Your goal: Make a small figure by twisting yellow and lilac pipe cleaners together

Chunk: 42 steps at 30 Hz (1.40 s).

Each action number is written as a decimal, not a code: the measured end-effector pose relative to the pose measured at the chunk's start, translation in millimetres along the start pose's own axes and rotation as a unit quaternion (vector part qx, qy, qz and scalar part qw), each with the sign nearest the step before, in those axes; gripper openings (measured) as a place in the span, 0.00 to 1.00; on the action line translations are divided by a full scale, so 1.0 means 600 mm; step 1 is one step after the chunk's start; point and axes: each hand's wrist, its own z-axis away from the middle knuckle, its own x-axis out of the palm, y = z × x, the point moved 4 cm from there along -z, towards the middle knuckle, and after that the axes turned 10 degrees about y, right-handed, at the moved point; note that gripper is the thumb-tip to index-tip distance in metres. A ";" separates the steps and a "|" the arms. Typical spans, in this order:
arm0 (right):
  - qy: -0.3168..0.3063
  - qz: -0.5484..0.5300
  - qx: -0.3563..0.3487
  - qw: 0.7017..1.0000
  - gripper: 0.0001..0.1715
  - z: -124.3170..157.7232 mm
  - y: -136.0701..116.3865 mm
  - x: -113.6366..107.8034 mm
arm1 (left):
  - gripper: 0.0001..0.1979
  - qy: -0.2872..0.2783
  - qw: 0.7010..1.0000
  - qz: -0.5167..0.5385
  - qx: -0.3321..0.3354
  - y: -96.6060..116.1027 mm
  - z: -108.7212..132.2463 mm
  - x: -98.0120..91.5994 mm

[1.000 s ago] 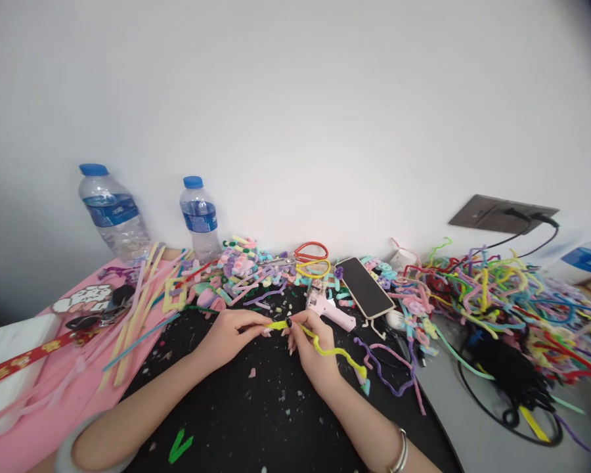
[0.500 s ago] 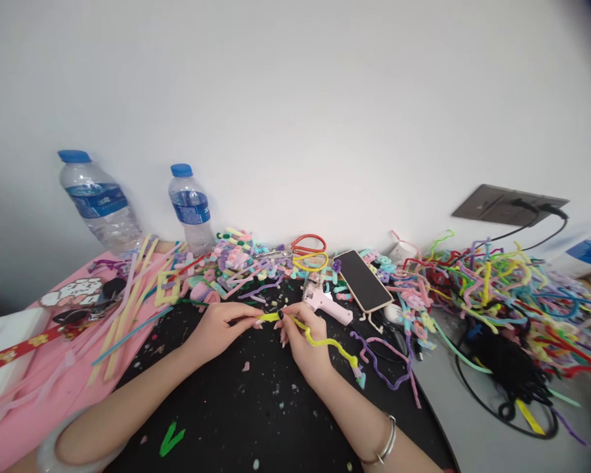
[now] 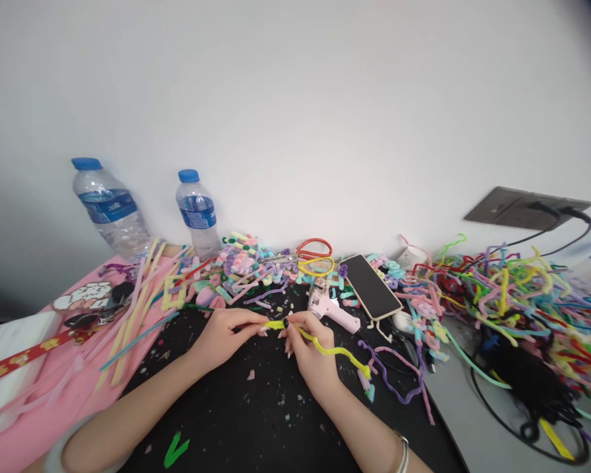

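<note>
The grip of the left hand is narrow: thumb and fingertips pinch one end of a yellow pipe cleaner. The grip of the right hand is narrow too and pinches the same yellow pipe cleaner just beside the left fingertips. The nails are long, and one is dark.

The yellow pipe cleaner is thin, fuzzy and bright. It is straight between the two hands. Past the right hand it wiggles like a little snake, and its far end touches the tabletop. It sits just in front of a pink glue gun.

The glue gun is smooth plastic and lies on its side. In front of the glue gun spreads a black mat, flat and dotted with tiny fluffy scraps. Just right of the glue gun lies a phone with a dark shiny screen. A curly purple pipe cleaner lies in front of the glue gun, to the right. Far right of the glue gun is a big tangled pile of pipe cleaners in many colours. Far left of the glue gun stand two clear plastic bottles with blue caps, behind a flat pink sheet.
</note>
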 end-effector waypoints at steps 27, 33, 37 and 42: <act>0.015 -0.081 0.092 0.992 0.10 0.002 0.002 -0.007 | 0.04 0.032 0.998 0.054 -0.006 0.015 0.000 0.000; -0.013 -0.078 0.164 0.983 0.13 0.003 0.012 -0.002 | 0.05 0.063 0.979 0.150 -0.119 -0.002 -0.002 -0.001; -0.202 -0.035 0.214 0.955 0.14 0.018 -0.014 0.015 | 0.07 0.111 0.958 0.199 -0.176 -0.016 -0.006 -0.003; -0.362 -0.097 0.114 0.920 0.20 0.054 -0.098 -0.006 | 0.08 0.108 0.942 0.240 -0.208 -0.023 -0.007 0.005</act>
